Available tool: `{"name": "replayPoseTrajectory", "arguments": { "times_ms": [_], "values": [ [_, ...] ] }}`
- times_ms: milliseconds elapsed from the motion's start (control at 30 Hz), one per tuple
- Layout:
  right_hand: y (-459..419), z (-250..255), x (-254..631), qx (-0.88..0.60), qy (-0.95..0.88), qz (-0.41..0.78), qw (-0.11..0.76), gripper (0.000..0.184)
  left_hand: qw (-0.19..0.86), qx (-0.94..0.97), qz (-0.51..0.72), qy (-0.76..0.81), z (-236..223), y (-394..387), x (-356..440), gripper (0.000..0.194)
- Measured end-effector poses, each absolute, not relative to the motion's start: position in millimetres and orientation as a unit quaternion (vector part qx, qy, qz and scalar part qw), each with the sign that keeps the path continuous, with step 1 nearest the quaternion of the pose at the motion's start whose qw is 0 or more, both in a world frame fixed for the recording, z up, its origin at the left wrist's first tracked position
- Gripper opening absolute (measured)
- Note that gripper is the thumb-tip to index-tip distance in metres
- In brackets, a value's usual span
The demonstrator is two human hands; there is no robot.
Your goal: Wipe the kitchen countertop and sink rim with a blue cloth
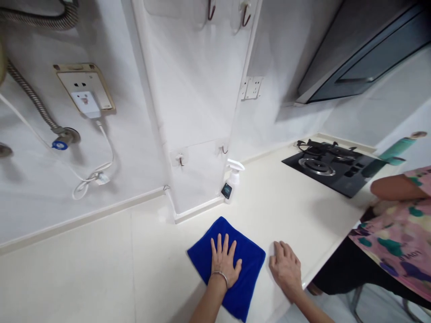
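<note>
White spray bottle, contents unclear, left fingers spread over blue cloth, right fingers half-open, empty

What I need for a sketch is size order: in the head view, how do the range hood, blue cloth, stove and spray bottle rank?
1. Range hood
2. Blue cloth and stove, too alike to rank
3. Spray bottle

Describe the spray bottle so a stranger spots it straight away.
On the pale countertop, find the white pillar with hooks. At its foot, stove side, stands the spray bottle, white-topped and dark-labelled, unlike the flat blue cloth.
</note>
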State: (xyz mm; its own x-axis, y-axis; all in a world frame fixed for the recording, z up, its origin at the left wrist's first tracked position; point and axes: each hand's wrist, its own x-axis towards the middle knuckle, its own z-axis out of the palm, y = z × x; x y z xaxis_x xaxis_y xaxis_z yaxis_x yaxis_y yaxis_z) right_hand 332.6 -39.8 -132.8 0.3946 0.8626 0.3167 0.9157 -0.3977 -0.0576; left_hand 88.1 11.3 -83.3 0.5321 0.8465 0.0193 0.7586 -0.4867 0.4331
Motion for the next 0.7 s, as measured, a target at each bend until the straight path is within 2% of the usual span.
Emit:
{"name": "replayPoseTrajectory", "arguments": {
  "times_ms": [300,467,633,700],
  "values": [
    [-40,-137,335,-0.824,-0.541,-0.126,0.116,0.050,0.176,0.853,0.121,0.477,-94,-30,24,0.062],
    [-41,-140,337,-0.819,-0.546,-0.132,0.115,0.050,0.130,0.856,0.095,0.492,-87,-51,-48,0.074],
    [-42,-140,339,-0.813,-0.554,-0.133,0.119,0.048,0.120,0.877,0.036,0.464,-71,-35,-110,0.075],
    [-42,-139,339,-0.812,-0.556,-0.130,0.119,0.047,0.120,0.875,0.024,0.468,-67,-28,-124,0.081]
  ]
}}
